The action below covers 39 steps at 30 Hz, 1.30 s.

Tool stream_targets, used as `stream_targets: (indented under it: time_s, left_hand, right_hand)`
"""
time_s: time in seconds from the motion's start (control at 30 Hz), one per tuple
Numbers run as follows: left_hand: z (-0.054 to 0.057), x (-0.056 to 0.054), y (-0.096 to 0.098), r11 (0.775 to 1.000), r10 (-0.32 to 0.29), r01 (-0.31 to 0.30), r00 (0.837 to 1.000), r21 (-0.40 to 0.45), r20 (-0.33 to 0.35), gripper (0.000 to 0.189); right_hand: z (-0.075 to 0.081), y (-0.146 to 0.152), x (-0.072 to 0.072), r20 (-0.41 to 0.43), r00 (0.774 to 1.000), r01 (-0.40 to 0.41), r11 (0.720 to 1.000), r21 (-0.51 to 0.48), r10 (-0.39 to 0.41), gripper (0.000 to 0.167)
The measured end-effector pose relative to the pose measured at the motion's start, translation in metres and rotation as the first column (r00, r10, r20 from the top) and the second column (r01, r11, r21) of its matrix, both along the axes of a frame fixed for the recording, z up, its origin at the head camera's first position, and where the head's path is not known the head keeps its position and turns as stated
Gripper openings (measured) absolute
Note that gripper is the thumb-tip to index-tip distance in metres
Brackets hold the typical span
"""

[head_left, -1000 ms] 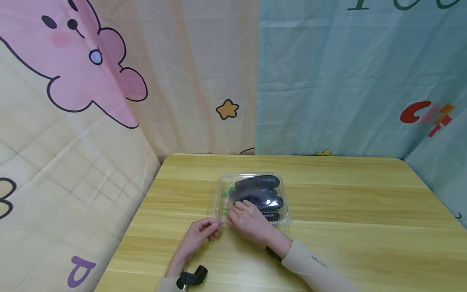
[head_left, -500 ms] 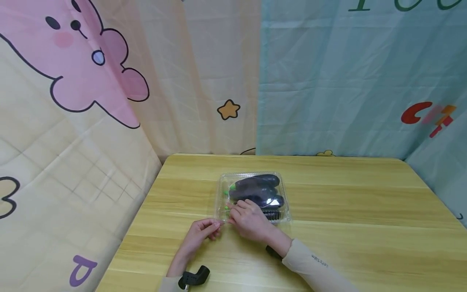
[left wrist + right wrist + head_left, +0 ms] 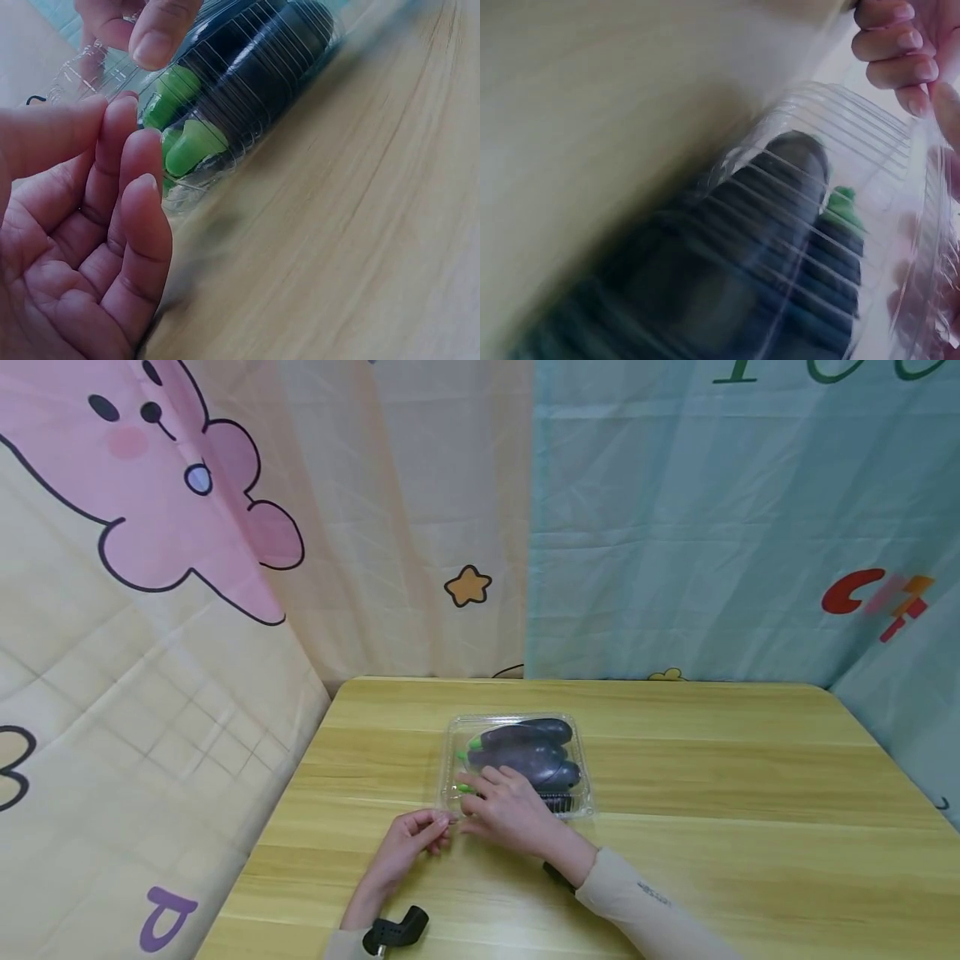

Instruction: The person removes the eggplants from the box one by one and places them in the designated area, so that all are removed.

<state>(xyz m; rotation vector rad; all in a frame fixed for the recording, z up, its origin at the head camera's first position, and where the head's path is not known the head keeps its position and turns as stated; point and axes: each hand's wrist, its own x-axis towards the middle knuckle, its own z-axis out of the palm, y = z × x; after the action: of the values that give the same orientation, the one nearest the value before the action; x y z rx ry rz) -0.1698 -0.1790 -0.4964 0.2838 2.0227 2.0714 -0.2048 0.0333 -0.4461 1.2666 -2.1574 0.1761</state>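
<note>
A clear plastic clamshell box [image 3: 448, 752] lies on the table with several dark purple eggplants [image 3: 525, 760] inside, their green stem ends facing left. At the box's front left corner, my left hand [image 3: 408, 843] pinches its edge between thumb and index finger, the other fingers loosely bent. My right hand [image 3: 517, 814] reaches over the front left of the lid, its thumb apart from its fingers. In the left wrist view, the right hand [image 3: 161, 34] is just above the left fingertips, beside the ribbed wall of the box. The right wrist view shows eggplants [image 3: 780, 202] behind that wall.
The light wood table [image 3: 750, 827] reaches out on both sides of the box. Printed curtains [image 3: 637, 527] hang behind and beside it. Black wrist mounts [image 3: 397, 928] sit on the wrists.
My right thumb and fingers have spread apart and shifted slightly left. The glare on the lid has faded. My left hand stays at the box's corner.
</note>
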Motion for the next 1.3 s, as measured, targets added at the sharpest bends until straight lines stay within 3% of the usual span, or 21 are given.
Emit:
stream_targets:
  time_s: [0.43, 0.73, 1.03, 1.3]
  left_hand:
    - [0.002, -0.001, 0.002, 1.0, 0.021, -0.021, 1.0, 0.015, -0.006, 0.029]
    - [0.002, 0.0, 0.0, 1.0, 0.024, -0.023, 0.999, 0.018, -0.023, 0.03]
    - [0.002, 0.0, 0.0, 1.0, 0.013, -0.013, 0.999, 0.019, -0.041, 0.031]
    - [0.001, 0.0, 0.0, 0.999, 0.005, -0.004, 0.999, 0.032, -0.036, 0.033]
  right_hand:
    - [0.009, -0.007, -0.003, 0.135, 0.988, 0.083, 0.996, -0.034, -0.077, 0.031]
    - [0.002, -0.008, -0.003, 0.02, 1.0, 0.017, 0.996, -0.092, -0.015, 0.032]
    - [-0.003, -0.009, -0.004, -0.121, 0.993, 0.008, 1.0, -0.022, -0.01, 0.032]
    - [-0.006, -0.008, -0.005, -0.145, 0.989, 0.005, 1.0, -0.009, -0.006, 0.031]
